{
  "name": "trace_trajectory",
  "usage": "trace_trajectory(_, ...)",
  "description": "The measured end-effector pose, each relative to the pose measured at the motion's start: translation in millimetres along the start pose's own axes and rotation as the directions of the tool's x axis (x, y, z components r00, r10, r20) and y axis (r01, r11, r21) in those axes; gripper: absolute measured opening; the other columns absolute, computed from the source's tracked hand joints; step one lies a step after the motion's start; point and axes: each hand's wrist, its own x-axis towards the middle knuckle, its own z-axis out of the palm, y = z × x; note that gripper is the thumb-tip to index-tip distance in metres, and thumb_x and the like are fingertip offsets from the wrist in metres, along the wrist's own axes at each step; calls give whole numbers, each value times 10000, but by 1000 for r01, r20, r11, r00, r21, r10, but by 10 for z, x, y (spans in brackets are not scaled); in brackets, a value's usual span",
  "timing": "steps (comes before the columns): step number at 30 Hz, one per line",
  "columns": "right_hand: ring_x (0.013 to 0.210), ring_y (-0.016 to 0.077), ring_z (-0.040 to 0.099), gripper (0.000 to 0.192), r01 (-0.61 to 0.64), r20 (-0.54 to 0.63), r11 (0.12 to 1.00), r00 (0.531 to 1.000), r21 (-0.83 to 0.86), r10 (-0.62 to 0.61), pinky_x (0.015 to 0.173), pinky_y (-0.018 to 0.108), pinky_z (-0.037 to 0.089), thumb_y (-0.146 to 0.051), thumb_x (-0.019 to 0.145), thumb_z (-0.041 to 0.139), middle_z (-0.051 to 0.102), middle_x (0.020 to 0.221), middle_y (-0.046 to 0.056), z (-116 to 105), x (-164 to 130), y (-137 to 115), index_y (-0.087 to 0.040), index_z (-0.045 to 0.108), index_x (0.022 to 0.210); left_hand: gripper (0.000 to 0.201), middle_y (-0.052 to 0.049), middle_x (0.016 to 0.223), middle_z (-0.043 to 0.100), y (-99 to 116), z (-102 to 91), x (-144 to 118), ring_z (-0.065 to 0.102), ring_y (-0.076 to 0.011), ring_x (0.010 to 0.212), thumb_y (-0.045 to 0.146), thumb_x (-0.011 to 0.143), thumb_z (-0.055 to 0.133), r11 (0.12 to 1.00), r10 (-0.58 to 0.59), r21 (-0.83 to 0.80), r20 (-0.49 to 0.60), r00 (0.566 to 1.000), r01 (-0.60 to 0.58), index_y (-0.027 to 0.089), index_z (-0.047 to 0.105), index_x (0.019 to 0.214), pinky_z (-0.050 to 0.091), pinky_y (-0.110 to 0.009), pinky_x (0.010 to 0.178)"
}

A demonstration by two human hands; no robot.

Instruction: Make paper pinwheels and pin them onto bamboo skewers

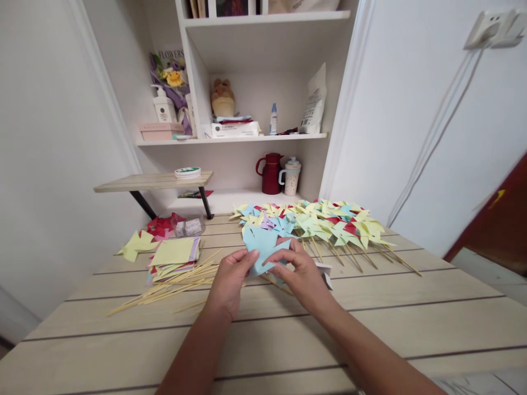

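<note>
A light blue paper pinwheel sheet (260, 244), cut in from its corners, is held up above the table between both hands. My left hand (233, 277) pinches its lower left part, thumb on the near side. The fingers of my right hand (300, 271) are closed on its right side, where a flap bends inward. Below the paper, partly hidden by it, lies a thin wooden stick (276, 284). Just right of my right hand sits a small white and dark object (325, 274), mostly covered.
Many finished paper pinwheels on sticks (346, 230) lie at the back right. To the left are loose wooden sticks (164, 291), stacked coloured paper (175, 253), a yellow cut sheet (138, 245) and a clear box (190, 226). Behind stands a small raised shelf (152, 182).
</note>
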Motion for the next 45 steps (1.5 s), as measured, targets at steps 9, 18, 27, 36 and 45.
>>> trace_trajectory(9,1139,258,519,274,185,102,978,979,-93,-176,992,446,453,-146,838,633,520,1179,59,29,-23,-22,-351,791,928,259,-82,870,729,24,-23,7,618,-153,796,325,726,818,989,-33,-144,20,999,35,130,764,889,488,-268,794)
trace_trajectory(18,1196,273,501,140,54,55,994,997,-98,-49,1021,426,426,-269,795,747,489,1234,71,13,-16,12,-280,756,933,270,-95,921,739,19,-52,16,626,-156,826,318,746,806,986,-32,-163,30,999,36,130,769,937,489,-271,817)
trace_trajectory(27,950,226,560,123,-20,3,999,1000,-48,20,891,377,431,-310,810,716,545,934,30,-20,16,-45,-231,688,721,287,-76,841,733,32,-8,-18,609,-145,757,389,720,816,996,-28,-79,25,999,29,139,773,853,467,-267,786)
trace_trajectory(36,823,203,536,188,-124,-45,992,992,-39,122,822,370,419,-332,788,707,493,818,7,-25,33,-20,-209,649,658,339,-82,800,739,46,9,-28,614,-152,698,398,724,811,999,-49,-16,29,998,50,118,780,914,481,-273,734)
trace_trajectory(45,1170,251,504,161,71,-12,997,997,-32,-71,987,424,435,-264,834,684,500,1202,70,-57,-1,11,-305,762,968,298,-96,947,752,66,-82,15,657,-160,789,285,711,833,968,-92,-234,-6,996,88,141,759,961,518,-272,767)
